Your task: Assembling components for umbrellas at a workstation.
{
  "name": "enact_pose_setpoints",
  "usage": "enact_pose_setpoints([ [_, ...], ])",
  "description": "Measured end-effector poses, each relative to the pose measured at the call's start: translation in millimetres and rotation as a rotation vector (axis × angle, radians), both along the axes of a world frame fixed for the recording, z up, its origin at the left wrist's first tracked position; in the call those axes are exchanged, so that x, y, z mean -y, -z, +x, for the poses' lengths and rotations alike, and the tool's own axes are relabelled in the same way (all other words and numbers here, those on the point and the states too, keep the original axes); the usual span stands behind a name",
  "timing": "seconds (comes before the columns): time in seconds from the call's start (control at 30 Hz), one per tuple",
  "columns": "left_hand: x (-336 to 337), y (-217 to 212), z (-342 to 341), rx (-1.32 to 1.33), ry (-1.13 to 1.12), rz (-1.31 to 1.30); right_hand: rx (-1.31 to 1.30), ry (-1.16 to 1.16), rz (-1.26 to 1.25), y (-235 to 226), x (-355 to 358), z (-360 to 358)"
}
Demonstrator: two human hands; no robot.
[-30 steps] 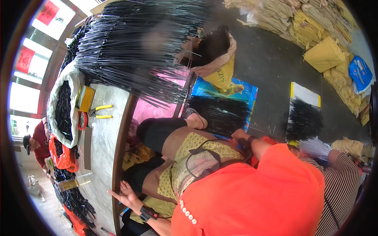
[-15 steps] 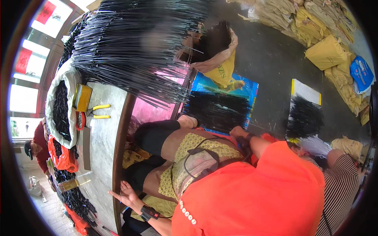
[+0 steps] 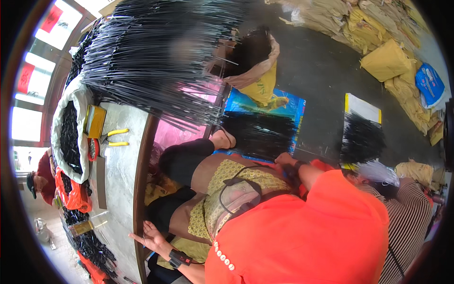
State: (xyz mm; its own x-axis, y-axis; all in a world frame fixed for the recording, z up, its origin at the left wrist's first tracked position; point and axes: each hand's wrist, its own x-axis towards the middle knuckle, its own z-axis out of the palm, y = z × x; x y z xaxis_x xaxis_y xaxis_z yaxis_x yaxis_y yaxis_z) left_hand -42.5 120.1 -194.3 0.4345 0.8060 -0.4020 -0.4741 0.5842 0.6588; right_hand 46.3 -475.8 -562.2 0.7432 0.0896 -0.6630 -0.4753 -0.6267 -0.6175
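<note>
Sitting beside a counter, one person in an orange shirt, as seen from where I stand. Items as follows.

Left hand: at the counter's edge, fingers spread and released, nothing held.

Right hand: fingers curled, beside the near end of a floor bundle of black strips; whether they grasp anything, or touch the bundle, I cannot tell.

Floor bundle: thin strips laid roughly side by side on a blue printed sheet. Just beyond, a yellow sack, upright, its mouth wide, dark contents.

Second floor bundle: similar, on a white sheet, farther right.

On the counter: large heap of long black strips, ends overhanging; white sack of short black pieces; yellow tin; yellow-handled pliers, legs apart; dark flat bar.

Co-workers: one in dark red, one in stripes.

Step, in my judgement: a pause or a reach in handling strips. Next move seemingly calls for the right fingers to close on the strips squarely, keeping ends aligned.
</note>
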Motion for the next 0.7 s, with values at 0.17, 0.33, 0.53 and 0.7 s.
enact_pose_setpoints([
  [0.17, -22.3, 12.1, -10.5, -0.012, -0.023, 0.016, 0.006, 0.017, 0.058, 15.0, -3.2, -2.5],
  [0.33, -9.4, 6.1, 3.7, 0.019, -0.016, 0.009, 0.53, -0.75, -0.217, 46.7, 24.2, 8.1],
  [0.53, -5.2, 6.5, -12.4, -0.06, 0.046, 0.136, -0.187, 0.125, 0.327, -31.0, -17.0, 42.9],
  [0.7, 7.1, 1.4, -6.8, -0.037, 0.028, 0.159, -0.035, 0.01, 0.309, -123.4, -38.2, 98.0],
])
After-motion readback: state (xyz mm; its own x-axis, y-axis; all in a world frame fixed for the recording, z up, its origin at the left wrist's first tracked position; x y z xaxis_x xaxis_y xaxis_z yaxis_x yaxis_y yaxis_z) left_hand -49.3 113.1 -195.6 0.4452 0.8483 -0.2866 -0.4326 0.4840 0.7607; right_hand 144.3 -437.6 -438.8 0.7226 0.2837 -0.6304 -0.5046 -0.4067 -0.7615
